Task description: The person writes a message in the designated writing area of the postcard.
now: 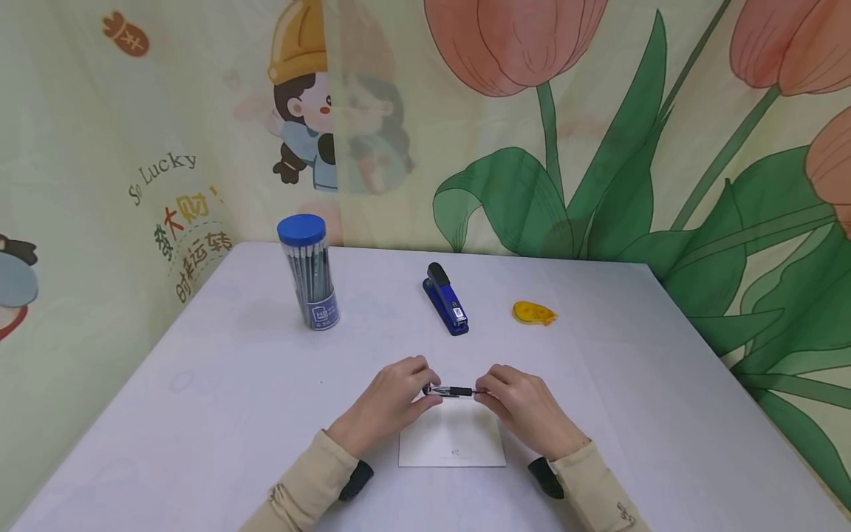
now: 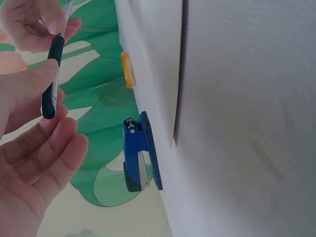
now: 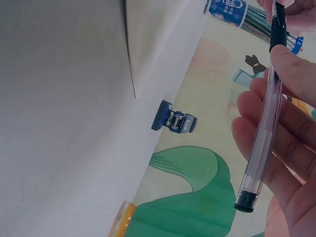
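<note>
Both hands hold one pen [image 1: 457, 391] level above a white paper sheet or booklet [image 1: 452, 443]. My left hand [image 1: 397, 397] pinches its black end, where a clip shows, between thumb and fingers. The right hand [image 1: 528, 406] pinches the clear barrel [image 3: 264, 133], whose black end plug [image 3: 245, 201] points away from the left hand. In the left wrist view, the thumb [image 2: 34, 81] of the left hand lies on the pen's black part, with the other fingers loosely bent beside it. Whether the pen's tip is covered cannot be told.
Beyond the hands, a blue stapler [image 1: 445, 299] with a black top lies on the white table [image 1: 199, 414]. To its right is a small yellow item [image 1: 534, 312]. A clear tub of pencils [image 1: 310, 277] with a blue lid stands back left. A printed curtain [image 1: 392, 214] hangs behind the table.
</note>
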`<state>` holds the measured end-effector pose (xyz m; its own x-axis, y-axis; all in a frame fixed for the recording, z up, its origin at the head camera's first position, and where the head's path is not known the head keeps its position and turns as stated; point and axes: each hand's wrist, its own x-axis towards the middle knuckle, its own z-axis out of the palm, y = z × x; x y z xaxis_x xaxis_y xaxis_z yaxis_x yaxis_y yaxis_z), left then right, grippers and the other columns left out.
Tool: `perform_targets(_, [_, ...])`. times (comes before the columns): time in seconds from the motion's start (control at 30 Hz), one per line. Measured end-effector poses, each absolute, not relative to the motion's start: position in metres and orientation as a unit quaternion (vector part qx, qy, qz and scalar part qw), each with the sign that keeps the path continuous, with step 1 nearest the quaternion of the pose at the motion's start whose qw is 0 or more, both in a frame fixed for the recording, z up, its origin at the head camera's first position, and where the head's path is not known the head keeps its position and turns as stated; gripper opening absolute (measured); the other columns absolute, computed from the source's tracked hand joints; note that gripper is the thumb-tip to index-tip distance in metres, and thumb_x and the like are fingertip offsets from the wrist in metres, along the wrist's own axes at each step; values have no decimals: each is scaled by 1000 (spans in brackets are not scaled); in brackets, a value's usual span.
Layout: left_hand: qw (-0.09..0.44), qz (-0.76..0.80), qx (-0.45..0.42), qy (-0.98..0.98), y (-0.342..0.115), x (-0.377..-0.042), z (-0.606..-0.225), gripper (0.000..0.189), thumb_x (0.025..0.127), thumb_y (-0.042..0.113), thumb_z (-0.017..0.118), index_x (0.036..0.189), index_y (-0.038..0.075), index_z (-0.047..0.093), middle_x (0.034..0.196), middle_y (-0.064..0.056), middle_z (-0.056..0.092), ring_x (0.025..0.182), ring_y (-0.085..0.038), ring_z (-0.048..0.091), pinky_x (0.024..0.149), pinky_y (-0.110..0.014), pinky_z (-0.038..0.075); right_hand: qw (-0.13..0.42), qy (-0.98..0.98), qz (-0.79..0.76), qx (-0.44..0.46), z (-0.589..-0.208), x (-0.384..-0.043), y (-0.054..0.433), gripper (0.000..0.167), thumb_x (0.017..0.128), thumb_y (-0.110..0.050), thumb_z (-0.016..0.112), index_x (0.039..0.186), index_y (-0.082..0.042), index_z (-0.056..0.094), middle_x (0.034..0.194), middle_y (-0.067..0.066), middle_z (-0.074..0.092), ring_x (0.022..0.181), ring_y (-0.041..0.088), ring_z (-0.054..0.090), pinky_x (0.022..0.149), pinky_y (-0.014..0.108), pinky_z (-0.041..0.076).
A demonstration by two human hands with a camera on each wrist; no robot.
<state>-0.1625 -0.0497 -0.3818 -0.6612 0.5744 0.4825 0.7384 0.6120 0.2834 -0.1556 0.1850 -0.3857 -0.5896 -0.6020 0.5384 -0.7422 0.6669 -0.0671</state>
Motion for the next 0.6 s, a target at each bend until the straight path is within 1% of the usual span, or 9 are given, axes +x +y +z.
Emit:
perform_targets(0.23, [193, -240, -387, -869, -50, -163, -383, 13, 78, 14, 79, 86, 6, 71, 79, 1, 58, 69, -9, 53, 61, -17, 46, 252, -873, 154, 388, -388, -156, 185, 20, 73, -9, 82, 86, -11, 68, 79, -5, 60, 65, 4, 52, 59, 14, 49])
perform_targets(0.4, [189, -245, -388, -868, -50, -163, -383, 13, 79, 14, 78, 86, 6, 71, 79, 1, 59, 70, -8, 53, 62, -16, 47, 260, -866, 161, 395, -390, -157, 185, 20, 72, -9, 82, 86, -11, 67, 79, -5, 60, 65, 4, 52, 58, 14, 48])
perform_targets(0.6, [192, -249, -392, -865, -50, -162, -384, 12, 79, 14, 78, 85, 6, 71, 79, 1, 59, 70, -8, 53, 62, -15, 46, 253, -866, 176, 394, -392, -157, 186, 21, 72, -9, 82, 87, -11, 67, 80, -6, 61, 67, 4, 55, 61, 15, 50])
